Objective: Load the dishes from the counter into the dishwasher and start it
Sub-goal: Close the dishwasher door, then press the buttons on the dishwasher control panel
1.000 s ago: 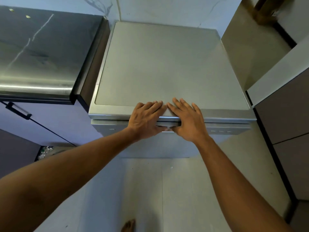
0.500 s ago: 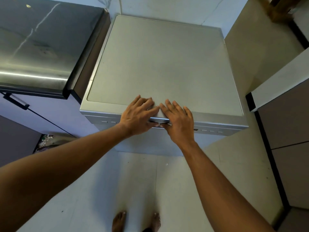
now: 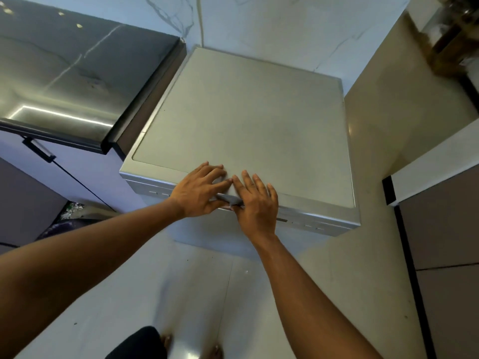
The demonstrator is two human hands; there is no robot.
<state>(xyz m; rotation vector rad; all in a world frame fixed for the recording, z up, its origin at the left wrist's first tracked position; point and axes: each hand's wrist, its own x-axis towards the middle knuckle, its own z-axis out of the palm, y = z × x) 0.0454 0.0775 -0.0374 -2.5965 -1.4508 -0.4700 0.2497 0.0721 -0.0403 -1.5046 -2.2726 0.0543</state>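
Head view: over the last second little has changed at the dishwasher (image 3: 246, 120). Both hands have kept to the middle of its front edge, drifting only slightly along it, while the head has pulled back and turned, so the machine now sits skewed in view and bare feet (image 3: 215, 351) show on the floor (image 3: 207, 294). The door looks closed, and its button strip (image 3: 305, 225) sits just under the top lip. I'd judge the loading has not visibly moved on: no dishes show anywhere, not even on the dark worktop (image 3: 64, 73) to the left, so I cannot tell whether the door is about to be pulled open or has just been pressed shut. The left hand (image 3: 199, 190) lies flat on the top, fingers (image 3: 217, 173) straight and spread, grasping nothing. The right hand (image 3: 255, 203) lies just beside it, index tips nearly touching, fingers likewise straight and released. Between them a grey handle (image 3: 230, 199) peeps out. Both thumbs reach down towards it, but whether they hook it I cannot tell. Both arms are stretched well forward, wrists low.
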